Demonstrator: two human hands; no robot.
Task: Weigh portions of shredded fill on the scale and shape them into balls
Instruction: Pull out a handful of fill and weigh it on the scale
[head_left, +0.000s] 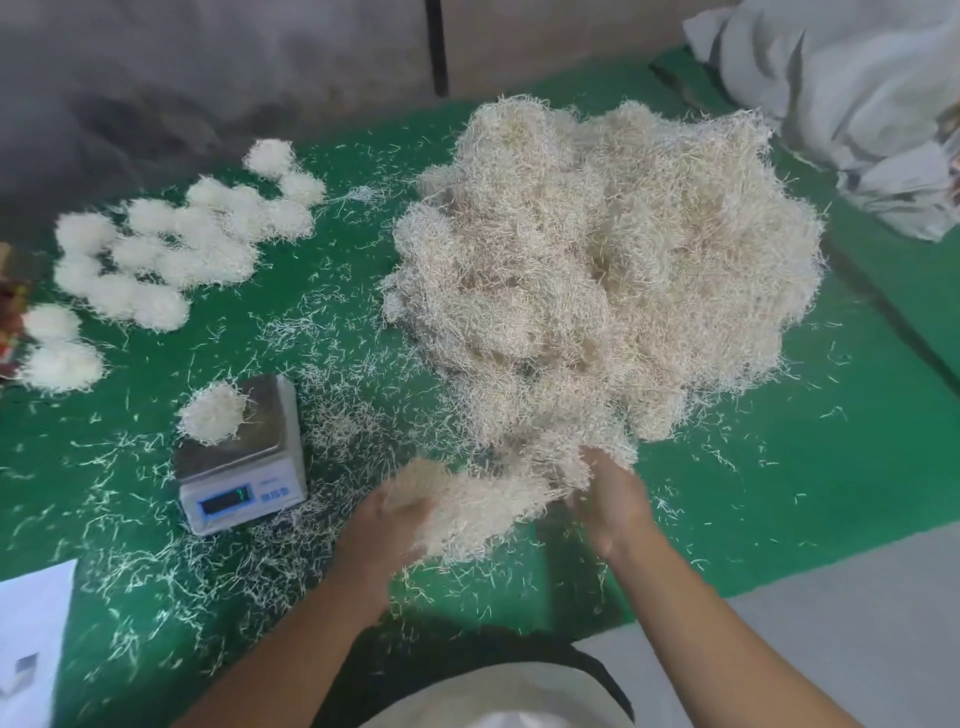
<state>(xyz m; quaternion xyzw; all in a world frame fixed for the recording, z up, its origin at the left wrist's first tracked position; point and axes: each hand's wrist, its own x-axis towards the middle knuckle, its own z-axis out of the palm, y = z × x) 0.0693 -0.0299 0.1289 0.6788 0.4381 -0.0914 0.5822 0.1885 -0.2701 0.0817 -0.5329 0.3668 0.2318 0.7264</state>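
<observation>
We are cupping both hands, left (387, 525) and right (613, 501), around a pale shredded-fill clump (467, 506) (pulled beside the big heap (608, 265)) for weighing.

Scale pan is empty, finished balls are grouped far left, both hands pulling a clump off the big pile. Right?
Not quite. The head view shows the scale pan is not empty: one ball of fill sits on it. The rest holds: finished balls are grouped far left, and the left hand and right hand are pulling a clump off the big pile.
</observation>
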